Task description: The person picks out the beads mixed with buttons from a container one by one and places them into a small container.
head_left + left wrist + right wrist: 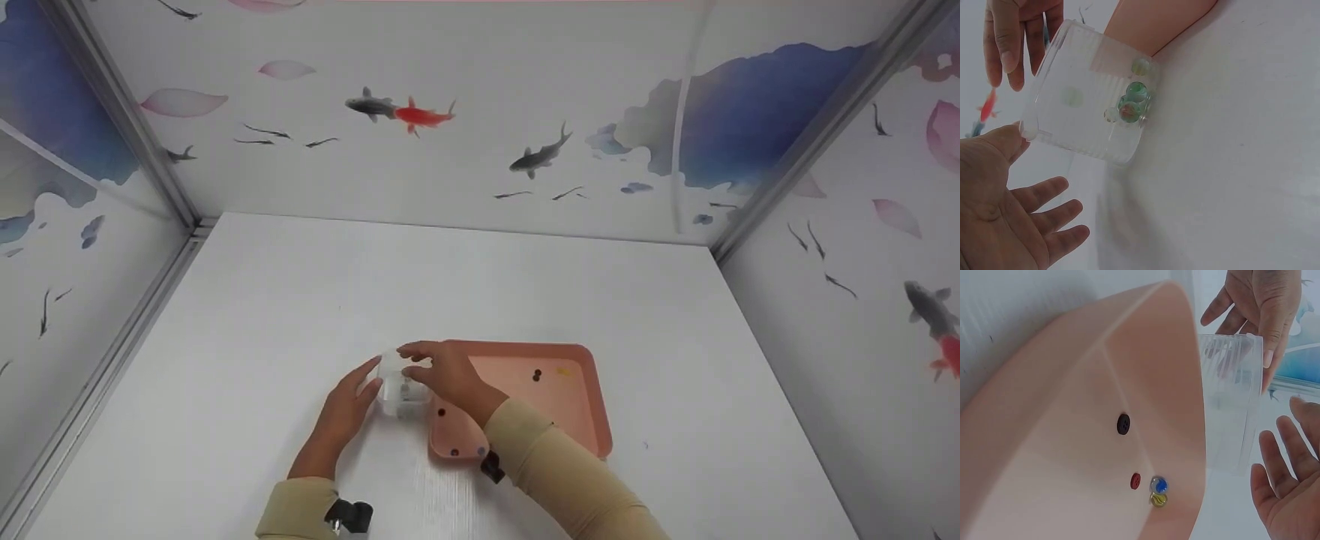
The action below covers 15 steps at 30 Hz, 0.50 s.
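Observation:
A clear plastic container (1089, 50) stands at the tray's left side with several glass marbles (1130, 111) at its bottom, greenish and clear. My left hand (346, 405) is at the container's left side; its thumb and index finger touch near the rim while the other fingers stay spread. Above the container's mouth hangs my right hand (454, 379), fingers loosely bent, with nothing seen between them. A faint green blur shows inside the container; I cannot tell whether it is a marble or a reflection.
The pink tray (540, 349) holds a black button (1123, 423), a red button (1135, 481), a blue marble (1159, 485) and a yellow marble (1158, 499). More dark buttons (537, 375) and a yellow piece (563, 371) lie farther right. Printed panels enclose the white table (300, 285).

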Each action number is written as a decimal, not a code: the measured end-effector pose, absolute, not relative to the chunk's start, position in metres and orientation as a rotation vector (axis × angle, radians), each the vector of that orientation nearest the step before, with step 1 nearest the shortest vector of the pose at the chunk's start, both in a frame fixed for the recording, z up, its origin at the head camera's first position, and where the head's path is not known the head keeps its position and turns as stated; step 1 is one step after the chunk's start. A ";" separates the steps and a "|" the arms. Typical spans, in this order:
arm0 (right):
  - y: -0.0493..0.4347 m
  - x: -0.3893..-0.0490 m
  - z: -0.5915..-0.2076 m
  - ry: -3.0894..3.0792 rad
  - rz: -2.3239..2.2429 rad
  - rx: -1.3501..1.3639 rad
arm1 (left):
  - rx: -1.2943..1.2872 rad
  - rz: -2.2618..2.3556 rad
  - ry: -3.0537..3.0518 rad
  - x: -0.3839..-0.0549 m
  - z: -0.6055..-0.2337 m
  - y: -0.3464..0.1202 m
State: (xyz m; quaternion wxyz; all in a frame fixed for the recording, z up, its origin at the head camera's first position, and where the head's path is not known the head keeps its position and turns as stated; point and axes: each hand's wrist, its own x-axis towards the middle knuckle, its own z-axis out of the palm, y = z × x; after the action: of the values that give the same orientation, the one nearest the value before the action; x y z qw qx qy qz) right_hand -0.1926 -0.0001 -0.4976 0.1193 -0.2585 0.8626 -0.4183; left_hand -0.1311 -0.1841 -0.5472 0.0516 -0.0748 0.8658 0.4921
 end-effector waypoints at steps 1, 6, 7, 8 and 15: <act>0.000 -0.193 -0.498 2.530 -1.216 -0.761 | -0.227 1.497 2.633 -0.131 -0.547 -0.184; 0.001 -0.193 -0.499 2.542 -1.211 -0.799 | -0.202 1.498 2.641 -0.131 -0.547 -0.184; 0.001 -0.193 -0.498 2.535 -1.216 -0.802 | -0.195 1.502 2.643 -0.131 -0.547 -0.185; 0.002 -0.193 -0.498 2.528 -1.222 -0.809 | -0.188 1.506 2.643 -0.131 -0.547 -0.185; 0.007 -0.194 -0.497 2.490 -1.213 -0.803 | -0.208 1.487 2.617 -0.132 -0.547 -0.185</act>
State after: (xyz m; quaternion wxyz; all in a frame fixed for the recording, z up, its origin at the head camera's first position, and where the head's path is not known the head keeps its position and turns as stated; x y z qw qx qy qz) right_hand -0.1935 0.0070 -0.4967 0.1288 -0.2760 0.8563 -0.4171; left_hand -0.1317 -0.1846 -0.5466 0.0624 -0.0688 0.8657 0.4919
